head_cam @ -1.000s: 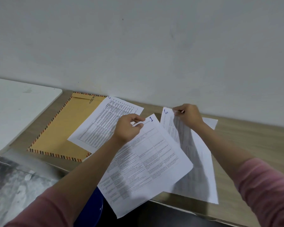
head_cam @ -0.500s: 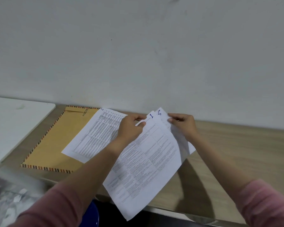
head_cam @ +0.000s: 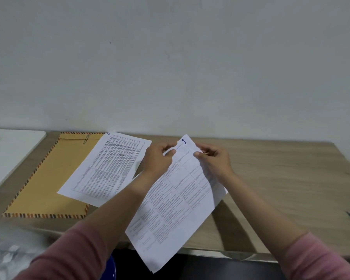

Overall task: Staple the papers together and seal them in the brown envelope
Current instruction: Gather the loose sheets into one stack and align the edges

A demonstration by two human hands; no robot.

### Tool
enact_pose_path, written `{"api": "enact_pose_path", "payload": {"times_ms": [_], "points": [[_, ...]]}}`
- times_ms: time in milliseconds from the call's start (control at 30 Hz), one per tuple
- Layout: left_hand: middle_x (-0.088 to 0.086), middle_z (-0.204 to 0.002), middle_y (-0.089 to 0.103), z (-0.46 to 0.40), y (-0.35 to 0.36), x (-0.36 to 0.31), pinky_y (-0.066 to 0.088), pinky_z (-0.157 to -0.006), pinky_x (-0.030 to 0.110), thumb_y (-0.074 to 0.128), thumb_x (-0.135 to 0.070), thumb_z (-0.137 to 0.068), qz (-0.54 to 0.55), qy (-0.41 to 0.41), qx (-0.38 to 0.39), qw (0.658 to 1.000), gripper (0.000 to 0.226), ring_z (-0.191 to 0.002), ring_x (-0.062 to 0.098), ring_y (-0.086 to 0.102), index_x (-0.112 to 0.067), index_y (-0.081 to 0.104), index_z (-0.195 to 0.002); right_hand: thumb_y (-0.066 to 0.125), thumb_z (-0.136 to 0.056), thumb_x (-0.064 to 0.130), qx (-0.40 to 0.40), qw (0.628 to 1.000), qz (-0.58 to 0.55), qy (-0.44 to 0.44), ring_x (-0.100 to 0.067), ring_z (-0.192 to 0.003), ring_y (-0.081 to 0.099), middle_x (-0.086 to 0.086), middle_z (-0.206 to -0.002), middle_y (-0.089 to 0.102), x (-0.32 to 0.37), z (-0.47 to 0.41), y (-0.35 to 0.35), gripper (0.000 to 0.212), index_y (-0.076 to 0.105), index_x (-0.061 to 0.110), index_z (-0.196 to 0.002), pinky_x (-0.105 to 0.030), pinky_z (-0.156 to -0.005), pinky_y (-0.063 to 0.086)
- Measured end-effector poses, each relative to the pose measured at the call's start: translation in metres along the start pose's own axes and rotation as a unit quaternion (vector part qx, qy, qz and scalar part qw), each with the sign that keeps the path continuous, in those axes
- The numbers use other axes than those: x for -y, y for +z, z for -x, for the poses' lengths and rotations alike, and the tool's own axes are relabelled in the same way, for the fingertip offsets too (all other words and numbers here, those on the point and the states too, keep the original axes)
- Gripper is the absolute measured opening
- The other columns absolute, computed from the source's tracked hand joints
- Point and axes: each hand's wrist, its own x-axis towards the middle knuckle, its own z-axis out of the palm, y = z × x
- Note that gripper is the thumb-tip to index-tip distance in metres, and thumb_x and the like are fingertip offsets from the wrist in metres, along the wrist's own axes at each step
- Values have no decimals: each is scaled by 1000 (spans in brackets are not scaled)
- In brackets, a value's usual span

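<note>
Two sheets that were apart a second ago now sit squared together, the left hand [head_cam: 159, 158] and right hand [head_cam: 212, 161] both pinching the stack [head_cam: 178, 201] at its top. One more sheet [head_cam: 107, 168] waits on the envelope [head_cam: 42, 178]; stapling hasn't begun.
</note>
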Motion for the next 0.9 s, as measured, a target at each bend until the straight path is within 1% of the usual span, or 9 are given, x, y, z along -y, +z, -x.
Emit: {"api": "enact_pose_path", "payload": {"times_ms": [133, 200, 300, 433, 500, 633, 733, 800, 900], "points": [[-26, -96, 68, 1, -1, 1, 51, -93, 31, 68, -21, -82, 13, 2, 12, 1000, 30, -97, -5, 63, -51, 67, -86, 69, -77, -5, -2, 1000, -14, -4, -11, -66, 69, 3, -74, 74, 1, 4, -1, 29, 72, 14, -100, -19, -62, 53], [-27, -95, 68, 0, -1, 1, 51, -93, 30, 68, -19, -81, 21, -4, 19, 1000, 34, -96, -5, 63, -53, 66, -81, 69, -77, -4, -8, 1000, -8, -4, -12, -67, 70, 3, -74, 74, 0, 5, -1, 29, 73, 16, -98, -20, -63, 54], [-20, -95, 69, 0, -2, 1, 51, -92, 27, 67, -10, -81, 52, -20, 22, 998, 30, -95, 0, 65, -40, 70, -84, 71, -77, -1, -11, 1000, 20, -4, -17, -71, 69, -5, -83, 74, -3, 4, 0, 29, 73, 18, -98, -26, -69, 57], [-6, -100, 70, 2, -6, 1, 50, -89, 21, 66, 1, -81, 83, -21, 17, 996, 27, -97, 9, 66, -20, 73, -96, 73, -76, 8, -8, 995, 100, -16, -19, -71, 60, -11, -91, 73, -11, -3, 4, 31, 72, 31, -97, -35, -74, 55], [-3, -102, 71, 3, -9, 3, 50, -88, 21, 63, 5, -80, 84, -20, 20, 996, 30, -96, 10, 65, -18, 73, -97, 72, -76, 10, 11, 991, 133, -29, -17, -73, 59, -7, -95, 73, -12, -5, 9, 31, 71, 31, -99, -34, -72, 52], [-1, -99, 72, 8, -16, 4, 52, -85, 24, 60, 10, -79, 109, -25, 19, 994, 34, -91, 11, 67, -17, 73, -96, 68, -77, 3, 52, 986, 150, -55, -13, -79, 62, 7, -99, 72, -12, -3, 19, 32, 71, 23, -102, -25, -69, 48], [-2, -91, 72, 12, -27, 4, 53, -80, 22, 61, 6, -82, 137, -36, 17, 990, 31, -88, 10, 69, -17, 72, -99, 66, -78, 1, 69, 987, 134, -64, -20, -81, 66, 6, -98, 73, -10, -4, 25, 33, 72, 25, -100, -34, -72, 53], [-4, -95, 72, 14, -38, 9, 52, -83, 23, 63, 3, -83, 129, -39, 13, 991, 30, -89, 10, 68, -17, 71, -104, 66, -79, 1, 84, 987, 121, -59, -25, -79, 67, 2, -95, 74, -7, -6, 35, 34, 72, 27, -100, -38, -76, 55], [-3, -101, 71, 18, -57, 17, 54, -81, 26, 64, 1, -84, 113, -44, -9, 993, 29, -85, 11, 66, -20, 72, -104, 68, -78, -2, 112, 989, 88, -39, -20, -76, 67, 0, -89, 74, -4, -9, 55, 35, 72, 26, -99, -38, -77, 57]]}}
